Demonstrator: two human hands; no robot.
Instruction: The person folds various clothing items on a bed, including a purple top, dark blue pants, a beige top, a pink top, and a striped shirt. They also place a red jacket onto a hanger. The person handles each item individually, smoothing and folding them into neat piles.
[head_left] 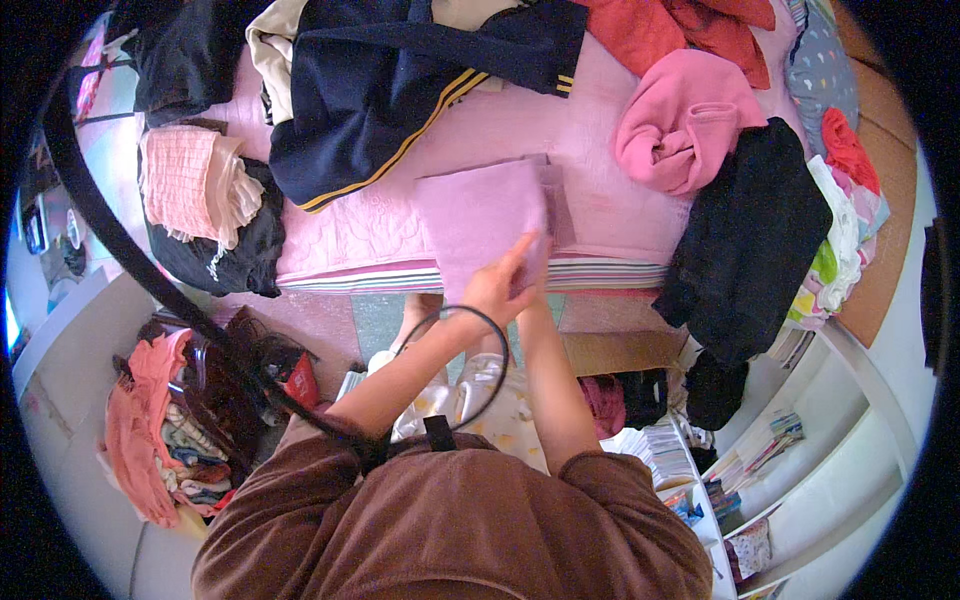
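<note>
A folded mauve garment point(475, 215) lies at the near edge of the pink bed, its right side smeared by motion. My left hand point(497, 285) is at the garment's lower right corner, fingers apart and pointing up and to the right. Close beside it, my right hand point(537, 268) meets the same edge of the cloth. Blur and the left hand hide its fingers, so its grip cannot be made out. Beyond the mauve garment a navy garment with yellow stripes point(400, 90) is spread out.
A bunched pink garment point(685, 120) and black clothing point(750, 240) lie to the right on the bed point(350, 240). Folded peach cloth point(190, 180) sits at left. A clothes pile point(150, 420) stands lower left, shelves point(800, 500) lower right. A black cable point(180, 310) crosses the left side.
</note>
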